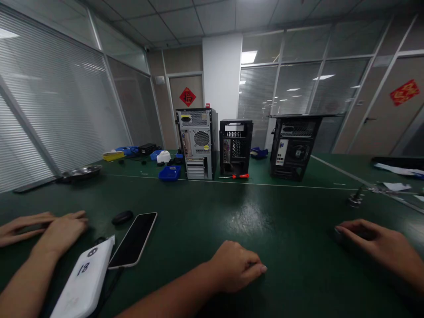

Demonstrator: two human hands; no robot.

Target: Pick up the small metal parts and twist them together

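My left hand (pixel 236 267) rests on the green table mat (pixel 265 221) in front of me. Its fingers are curled into a loose fist and nothing shows in them. My right hand (pixel 377 245) lies further right, open, with its fingers stretched flat toward the left and holding nothing. A phone (pixel 134 240) lies face up to the left of my left hand, beside a white pack marked 18 (pixel 84 282) and a small black oval object (pixel 122 217).
Another person's two hands (pixel 61 229) rest on the table at the left. Three computer cases stand at the back: grey (pixel 197 143), black (pixel 235 145), black (pixel 293 145). A red-handled screwdriver (pixel 240 176), a blue bin (pixel 169 172) and a metal dish (pixel 82 171) lie nearby.
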